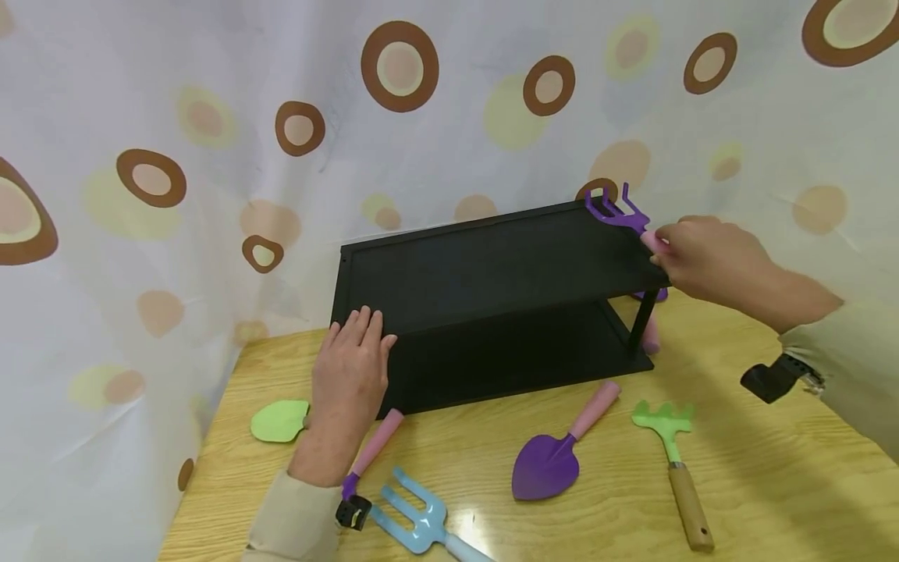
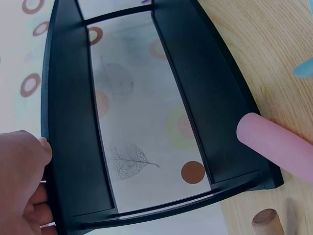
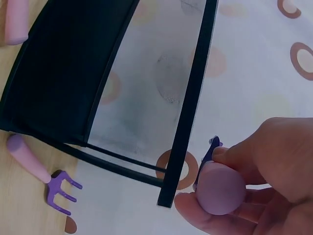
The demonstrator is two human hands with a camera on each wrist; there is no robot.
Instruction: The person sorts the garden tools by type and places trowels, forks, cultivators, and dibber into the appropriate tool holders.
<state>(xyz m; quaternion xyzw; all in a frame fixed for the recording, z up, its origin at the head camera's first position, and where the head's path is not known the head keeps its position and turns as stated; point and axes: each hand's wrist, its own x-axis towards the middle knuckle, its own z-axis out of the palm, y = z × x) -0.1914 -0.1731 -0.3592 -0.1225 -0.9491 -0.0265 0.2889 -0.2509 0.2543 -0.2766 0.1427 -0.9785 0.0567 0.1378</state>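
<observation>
A black two-tier shelf [image 1: 485, 269] stands on the wooden table. My left hand [image 1: 350, 367] rests on the front left corner of its top board, fingers extended over the surface. In my right hand [image 1: 723, 261] I hold a small hand rake by its pink handle [image 3: 221, 188], pinched between thumb and fingers. The purple tines of this hand rake [image 1: 628, 218] point up and away, overlapping the top board's back right corner in the head view. Beside the shelf's right end lies a purple garden fork with a pink handle [image 3: 32, 159], partly hidden behind a post in the head view.
In front of the shelf lie a purple trowel [image 1: 546, 468], a green rake with a wooden handle [image 1: 684, 492], a light blue fork [image 1: 421, 519] and a pink-handled purple tool [image 1: 379, 441]. A light green shovel [image 1: 278, 421] lies left. A patterned curtain [image 1: 449, 156] hangs behind.
</observation>
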